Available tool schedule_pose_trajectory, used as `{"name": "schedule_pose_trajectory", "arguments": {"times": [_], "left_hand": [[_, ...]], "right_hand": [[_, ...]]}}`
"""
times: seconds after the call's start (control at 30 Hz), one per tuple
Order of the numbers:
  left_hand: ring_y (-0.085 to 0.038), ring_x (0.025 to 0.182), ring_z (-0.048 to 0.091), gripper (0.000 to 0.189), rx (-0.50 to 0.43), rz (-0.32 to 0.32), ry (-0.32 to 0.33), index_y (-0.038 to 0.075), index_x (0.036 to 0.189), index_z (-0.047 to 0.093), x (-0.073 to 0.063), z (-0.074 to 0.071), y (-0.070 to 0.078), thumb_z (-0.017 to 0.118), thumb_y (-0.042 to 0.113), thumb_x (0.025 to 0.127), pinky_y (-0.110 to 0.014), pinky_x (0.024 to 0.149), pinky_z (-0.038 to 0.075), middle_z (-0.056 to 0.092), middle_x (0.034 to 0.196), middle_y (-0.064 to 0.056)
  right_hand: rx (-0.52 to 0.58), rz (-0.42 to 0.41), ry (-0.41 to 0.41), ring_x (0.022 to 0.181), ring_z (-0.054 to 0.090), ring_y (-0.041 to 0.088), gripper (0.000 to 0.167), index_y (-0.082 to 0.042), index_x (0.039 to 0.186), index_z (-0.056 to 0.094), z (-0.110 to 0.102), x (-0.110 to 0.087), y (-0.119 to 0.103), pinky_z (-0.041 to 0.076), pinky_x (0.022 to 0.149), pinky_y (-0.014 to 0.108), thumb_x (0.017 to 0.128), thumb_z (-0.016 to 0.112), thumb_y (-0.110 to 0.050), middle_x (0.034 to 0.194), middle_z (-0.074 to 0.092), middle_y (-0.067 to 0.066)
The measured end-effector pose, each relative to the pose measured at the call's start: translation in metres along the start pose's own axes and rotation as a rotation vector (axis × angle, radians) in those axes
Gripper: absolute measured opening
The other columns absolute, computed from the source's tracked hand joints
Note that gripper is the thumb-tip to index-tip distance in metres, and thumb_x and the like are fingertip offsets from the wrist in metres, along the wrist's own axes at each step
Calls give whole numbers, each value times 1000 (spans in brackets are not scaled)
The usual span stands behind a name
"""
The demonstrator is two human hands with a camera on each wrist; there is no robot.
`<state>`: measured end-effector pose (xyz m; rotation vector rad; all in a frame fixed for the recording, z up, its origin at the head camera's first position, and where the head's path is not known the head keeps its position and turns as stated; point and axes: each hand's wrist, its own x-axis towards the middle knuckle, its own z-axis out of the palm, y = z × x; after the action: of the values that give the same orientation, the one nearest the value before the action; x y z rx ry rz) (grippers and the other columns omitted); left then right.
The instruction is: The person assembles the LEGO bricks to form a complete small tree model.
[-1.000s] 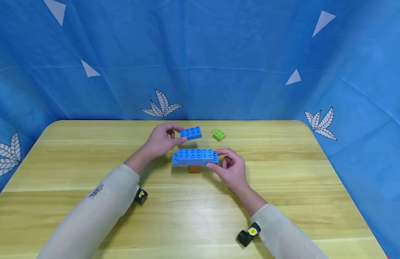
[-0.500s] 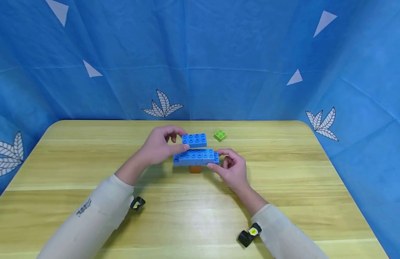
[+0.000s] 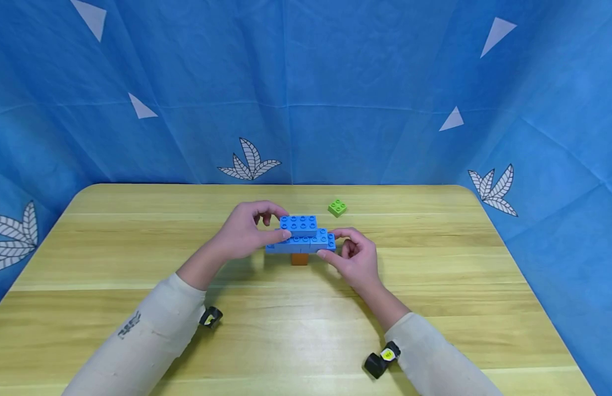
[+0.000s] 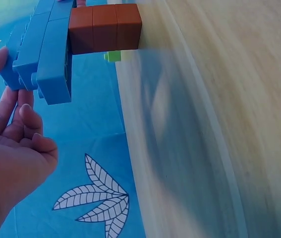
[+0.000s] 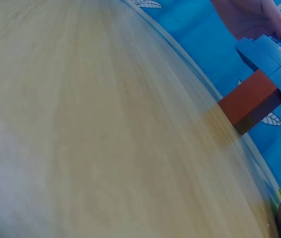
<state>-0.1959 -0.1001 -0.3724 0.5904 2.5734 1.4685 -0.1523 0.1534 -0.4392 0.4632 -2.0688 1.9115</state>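
Note:
Between thumb and fingers, my left hand (image 3: 246, 232) pinches the left end of a blue toy brick (image 3: 299, 224) with two rows of studs. That brick sits right over two stepped layers of blue bricks (image 3: 286, 248). Below them stands a brown column (image 3: 300, 259) of three stacked bricks, upright on the table. My right hand (image 3: 358, 259) holds the right end of the blue layers, thumb in front and fingers behind. The left wrist view shows the held brick's end at my thumb and the column (image 4: 105, 29) from the side. Most of my right hand lies outside the right wrist view.
A small lime-green brick (image 3: 337, 208) lies on the wooden table (image 3: 435, 231) behind the build, slightly right. A blue patterned cloth (image 3: 335, 99) hangs behind the table's far edge. Black wrist cameras protrude from both sleeves.
My left hand has brought its blue brick from behind the build rightward and towards me, down onto the upper blue layer. My right hand has kept its hold, almost still.

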Motion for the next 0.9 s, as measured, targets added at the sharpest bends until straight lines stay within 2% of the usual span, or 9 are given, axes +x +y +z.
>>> {"name": "schedule_pose_trajectory", "arguments": {"times": [0.13, 0.33, 0.43, 0.57, 0.7, 0.9], "left_hand": [[-33, 90, 50, 29, 4, 5, -20, 17, 110, 73, 0, 0, 0, 83, 27, 84, -39, 65, 39, 58, 91, -10], [-35, 91, 52, 29, 29, 67, -45, 16, 110, 74, -1, 0, 2, 84, 24, 84, -35, 57, 39, 62, 93, -2], [-33, 90, 52, 29, 49, 102, -48, 16, 110, 74, -2, 0, 2, 84, 23, 83, -33, 54, 40, 63, 94, 1], [-29, 87, 52, 30, 84, 153, -44, 15, 110, 74, -3, 0, 2, 84, 23, 83, -34, 56, 42, 63, 95, 3], [-30, 86, 53, 31, 121, 191, -27, 13, 110, 75, -4, 1, 3, 85, 23, 82, -35, 60, 43, 64, 97, 5], [-34, 84, 53, 31, 154, 207, -23, 12, 109, 75, -5, 1, 5, 85, 23, 82, -37, 64, 42, 65, 97, 6]], "right_hand": [[4, -4, -3, 46, 38, 16, 31, 11, 102, 66, 1, 1, -1, 29, 42, 21, 74, 79, 15, 60, 47, 20], [2, -1, -9, 46, 37, 17, 31, 11, 103, 66, 2, 0, -1, 29, 42, 21, 74, 79, 15, 60, 47, 19], [6, -6, -5, 45, 37, 18, 32, 9, 103, 67, 0, 0, 10, 29, 42, 22, 74, 79, 16, 58, 45, 17], [12, -13, 3, 44, 36, 17, 34, 6, 105, 68, -2, 0, 25, 28, 40, 23, 74, 80, 15, 56, 45, 13], [18, -22, 6, 44, 37, 17, 35, 2, 106, 70, -2, 0, 30, 28, 39, 24, 74, 82, 11, 57, 46, 11], [17, -31, 9, 44, 37, 17, 37, 1, 107, 70, -2, -1, 32, 28, 39, 24, 74, 82, 11, 56, 46, 10]]}}
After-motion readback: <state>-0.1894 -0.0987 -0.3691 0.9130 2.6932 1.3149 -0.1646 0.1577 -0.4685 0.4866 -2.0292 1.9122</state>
